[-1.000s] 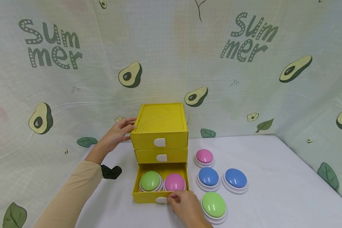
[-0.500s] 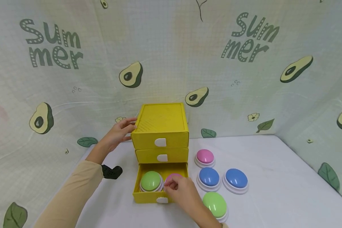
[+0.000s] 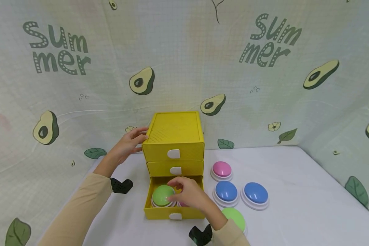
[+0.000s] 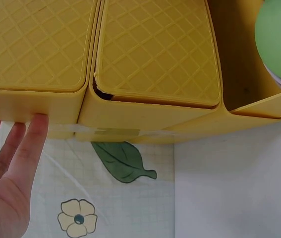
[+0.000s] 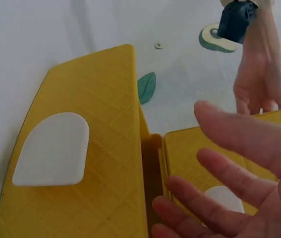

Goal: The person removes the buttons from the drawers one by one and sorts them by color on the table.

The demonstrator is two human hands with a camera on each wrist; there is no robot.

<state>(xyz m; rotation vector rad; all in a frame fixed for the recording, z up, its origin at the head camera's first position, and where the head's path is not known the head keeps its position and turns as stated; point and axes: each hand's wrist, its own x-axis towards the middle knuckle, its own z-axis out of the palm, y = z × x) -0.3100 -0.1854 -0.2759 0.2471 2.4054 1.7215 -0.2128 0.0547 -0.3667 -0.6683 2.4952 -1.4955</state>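
Largest risk: the yellow drawer unit (image 3: 176, 128) might shift or tip if weight comes onto the bottom drawer (image 3: 158, 214), which juts out; the left hand (image 3: 127, 145), fingers slightly spread, only touches one side. Next: the right hand (image 3: 189, 194) is over the drawer, thumb and fingers parted, nothing seen between them; lifted carelessly, it could catch the drawer above. Smallest: the green dome (image 3: 161, 195) and pink dome (image 3: 182, 204) sit close together inside, so a nudge to one could jostle the other; smooth curves may slip from a loose grasp. Thumb contact with green: cannot tell.

Looks: unit in three tiers, waffle-patterned fronts, upper two drawers in. Bottom drawer shallow, open-topped. Green dome glossy, white round base, left side; pink at right, mostly hidden behind the hand. White tab (image 3: 175, 216) on the drawer front.
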